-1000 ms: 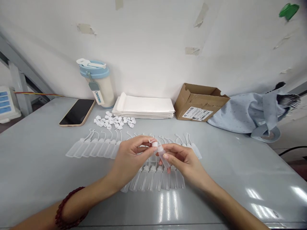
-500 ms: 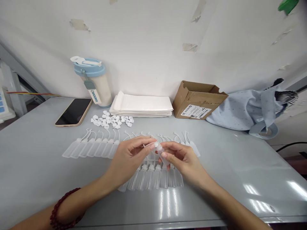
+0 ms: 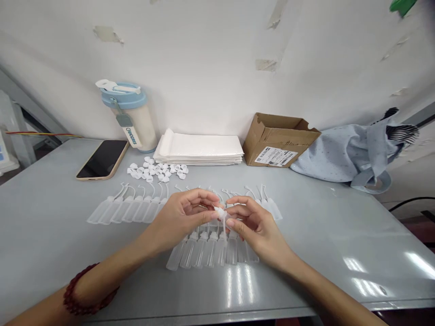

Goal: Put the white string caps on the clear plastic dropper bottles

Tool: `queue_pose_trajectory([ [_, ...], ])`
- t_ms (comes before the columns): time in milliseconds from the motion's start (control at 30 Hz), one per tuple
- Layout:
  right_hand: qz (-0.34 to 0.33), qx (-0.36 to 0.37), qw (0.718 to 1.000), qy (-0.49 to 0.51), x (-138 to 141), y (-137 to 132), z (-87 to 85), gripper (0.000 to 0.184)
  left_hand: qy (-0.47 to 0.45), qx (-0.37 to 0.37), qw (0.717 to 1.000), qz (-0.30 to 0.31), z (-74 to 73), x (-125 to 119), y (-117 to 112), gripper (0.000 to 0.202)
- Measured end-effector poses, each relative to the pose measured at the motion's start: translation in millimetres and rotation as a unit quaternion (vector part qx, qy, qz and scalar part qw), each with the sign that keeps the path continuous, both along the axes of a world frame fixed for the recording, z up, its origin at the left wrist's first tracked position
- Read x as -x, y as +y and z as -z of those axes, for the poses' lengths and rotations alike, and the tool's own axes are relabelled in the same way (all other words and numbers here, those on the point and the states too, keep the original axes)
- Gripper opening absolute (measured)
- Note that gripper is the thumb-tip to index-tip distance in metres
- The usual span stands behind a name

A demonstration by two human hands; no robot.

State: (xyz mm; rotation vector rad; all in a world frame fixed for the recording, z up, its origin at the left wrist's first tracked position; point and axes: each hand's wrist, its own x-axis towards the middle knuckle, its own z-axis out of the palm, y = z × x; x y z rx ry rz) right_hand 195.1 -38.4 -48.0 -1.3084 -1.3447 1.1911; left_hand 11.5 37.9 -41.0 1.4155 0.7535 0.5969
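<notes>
The left hand (image 3: 181, 217) and right hand (image 3: 253, 228) meet low at the middle of the frame, their fingertips pinched together on a translucent squeeze bottle (image 3: 221, 218) with a white top. Its body showed plainly, tilted, in the right hand's fingers a moment ago; now the hands have closed in and mostly hide it. Just beneath lies a lower row of bottles (image 3: 207, 251), and an upper row (image 3: 125, 209) runs behind the hands. Farther back, small white caps (image 3: 156, 171) sit in a heap before a stack of white padded envelopes (image 3: 199, 149). A phone (image 3: 102, 159) and a blue-lidded tumbler (image 3: 131, 117) stand at upper left, a cardboard box (image 3: 278, 140) at upper right. The grey table's front edge (image 3: 204, 313) runs along the bottom.
</notes>
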Motion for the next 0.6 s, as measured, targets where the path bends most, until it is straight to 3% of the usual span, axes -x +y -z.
queue_pose_trajectory([
  [100,-0.035,0.039,0.997,0.064,-0.6,0.0,-1.1,0.025,0.031,0.017,0.998,0.059,-6.0,3.2,3.3,0.015],
  [167,-0.04,0.027,0.997,0.055,-1.2,-0.8,0.8,0.022,0.056,0.017,0.996,0.069,-9.1,4.5,4.0,0.016],
  [267,-0.029,-0.052,0.997,-0.048,-2.1,-2.9,6.0,0.02,0.08,0.012,0.995,0.06,-11.0,4.7,3.3,0.018],
  [400,-0.04,-0.169,0.962,-0.21,-1.0,-4.2,11.1,0.026,0.1,-0.013,0.994,0.041,-10.5,2.8,-0.9,0.021],
  [600,-0.031,-0.233,0.918,-0.32,2.2,-2.3,15.5,0.02,0.077,-0.081,0.993,0.022,-6.4,-2.3,-11.7,0.016],
])
